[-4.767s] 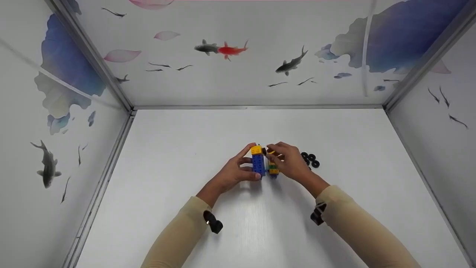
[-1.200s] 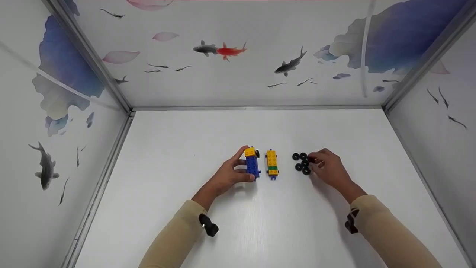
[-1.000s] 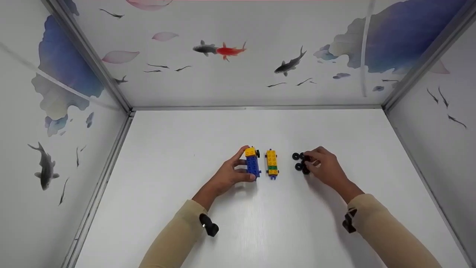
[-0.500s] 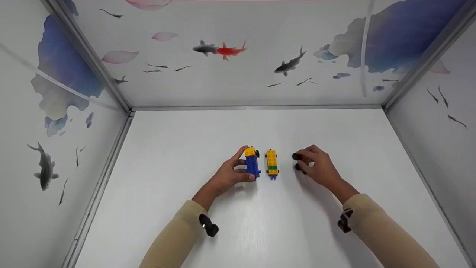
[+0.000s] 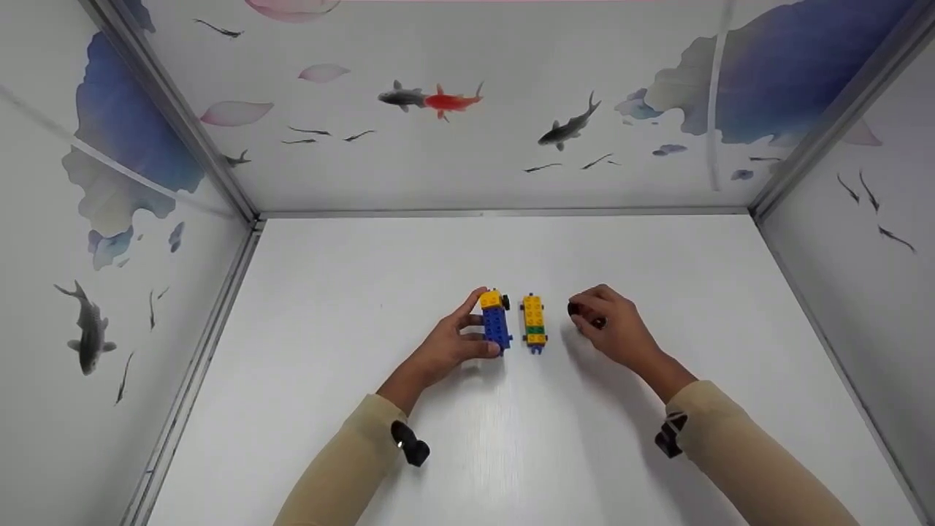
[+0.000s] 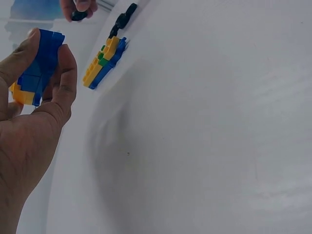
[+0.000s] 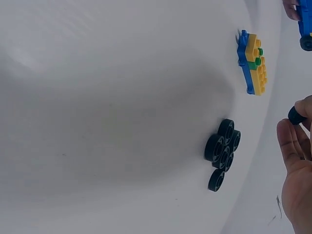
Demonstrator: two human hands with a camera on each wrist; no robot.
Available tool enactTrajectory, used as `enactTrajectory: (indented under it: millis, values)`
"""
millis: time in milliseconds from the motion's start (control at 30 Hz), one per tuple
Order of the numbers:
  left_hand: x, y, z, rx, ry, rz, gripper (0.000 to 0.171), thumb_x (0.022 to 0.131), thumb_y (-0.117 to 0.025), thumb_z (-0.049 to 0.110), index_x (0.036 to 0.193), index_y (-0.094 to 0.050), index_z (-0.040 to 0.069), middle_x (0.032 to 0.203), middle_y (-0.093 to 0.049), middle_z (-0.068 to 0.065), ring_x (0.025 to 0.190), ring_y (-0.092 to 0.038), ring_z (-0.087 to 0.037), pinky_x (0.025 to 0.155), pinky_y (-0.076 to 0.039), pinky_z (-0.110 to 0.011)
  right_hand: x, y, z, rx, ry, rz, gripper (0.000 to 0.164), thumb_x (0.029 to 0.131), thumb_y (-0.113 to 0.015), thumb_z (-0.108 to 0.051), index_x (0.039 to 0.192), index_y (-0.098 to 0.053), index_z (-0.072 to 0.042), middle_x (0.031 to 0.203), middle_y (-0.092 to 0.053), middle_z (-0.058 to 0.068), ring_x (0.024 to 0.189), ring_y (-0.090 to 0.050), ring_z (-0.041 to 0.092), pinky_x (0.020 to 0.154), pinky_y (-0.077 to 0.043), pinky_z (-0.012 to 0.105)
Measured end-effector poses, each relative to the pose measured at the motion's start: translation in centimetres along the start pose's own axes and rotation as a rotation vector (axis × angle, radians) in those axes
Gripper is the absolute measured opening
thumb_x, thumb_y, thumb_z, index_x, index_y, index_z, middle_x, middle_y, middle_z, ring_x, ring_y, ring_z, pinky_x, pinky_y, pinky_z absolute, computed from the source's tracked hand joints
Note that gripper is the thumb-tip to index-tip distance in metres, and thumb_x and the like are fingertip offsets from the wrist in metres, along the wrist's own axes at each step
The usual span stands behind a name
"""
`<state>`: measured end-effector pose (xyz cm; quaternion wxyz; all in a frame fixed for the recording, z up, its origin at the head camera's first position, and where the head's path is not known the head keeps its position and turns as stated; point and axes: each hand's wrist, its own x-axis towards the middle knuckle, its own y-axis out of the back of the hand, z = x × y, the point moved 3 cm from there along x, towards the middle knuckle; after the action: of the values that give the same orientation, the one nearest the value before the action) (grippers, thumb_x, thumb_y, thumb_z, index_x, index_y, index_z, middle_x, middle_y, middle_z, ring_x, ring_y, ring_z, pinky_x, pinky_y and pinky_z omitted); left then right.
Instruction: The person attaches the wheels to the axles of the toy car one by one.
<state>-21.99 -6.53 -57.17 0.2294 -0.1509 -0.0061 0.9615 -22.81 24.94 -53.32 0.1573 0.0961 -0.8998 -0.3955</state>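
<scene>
Holding one blue-and-yellow block vehicle at the centre of the head view, my left grip has its thumb at the lower end and a finger at the upper end. One black mounted wheel shows on it, on the upper right side by the yellow part.

My right grip, right of centre, pinches one black wheel; the right wrist view shows that wheel between thumb and fingers at the right edge.

Between my two hands lies one yellow-topped block vehicle, apart from both, with a single green band across it and a blue base. It sits at the upper right of the right wrist view and the upper left of the left wrist view.

Below it in the right wrist view, right of centre, I count at least five loose wheels bunched on the white worktop; they overlap, so I cannot settle the exact number. In the head view my right hand mostly hides them.

Two beige sleeves enter from the bottom edge, each with one black device at the wrist. One red fish is printed on the back wall, at the top middle.
</scene>
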Motion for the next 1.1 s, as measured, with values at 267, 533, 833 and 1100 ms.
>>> enactTrajectory:
  millis: [267,533,833,1100]
  values:
    - [-0.4,-0.1,-0.2,0.004,0.007,0.01,0.113,0.088,-0.096,0.022,0.167,-0.028,0.064,0.161,-0.049,-0.016,0.136,-0.069,-0.03,0.116,-0.059,-0.047,-0.1,-0.6,-0.9,0.013,0.048,-0.013,0.029,0.099,-0.082,-0.004,0.128,-0.079,-0.007,0.12,-0.072,0.01,0.1,-0.078,0.022,0.083,-0.066,0.03]
    - [-0.2,-0.1,-0.3,-0.013,0.005,0.006,0.114,0.089,-0.095,0.018,0.169,-0.027,0.062,0.161,-0.048,-0.017,0.135,-0.07,-0.03,0.114,-0.06,-0.045,0.0,-0.9,-1.5,0.009,0.063,-0.015,0.029,0.1,-0.081,-0.005,0.13,-0.079,-0.007,0.119,-0.072,0.011,0.1,-0.078,0.022,0.083,-0.068,0.033]
    - [0.1,-0.3,0.0,-0.029,-0.017,-0.007,0.113,0.091,-0.094,0.018,0.171,-0.025,0.057,0.16,-0.048,-0.019,0.138,-0.068,-0.031,0.113,-0.06,-0.044,0.1,-1.6,-2.5,0.007,0.056,-0.06,0.028,0.103,-0.079,-0.008,0.132,-0.079,-0.007,0.12,-0.073,0.008,0.102,-0.078,0.02,0.086,-0.068,0.041]
    - [0.3,-0.4,0.1,-0.03,-0.014,-0.01,0.112,0.091,-0.094,0.019,0.169,-0.026,0.061,0.162,-0.047,-0.017,0.14,-0.067,-0.031,0.114,-0.06,-0.045,0.4,-2.6,-3.9,0.02,0.108,-0.089,0.028,0.103,-0.079,-0.008,0.13,-0.079,-0.007,0.12,-0.074,0.009,0.105,-0.078,0.023,0.096,-0.068,0.044]
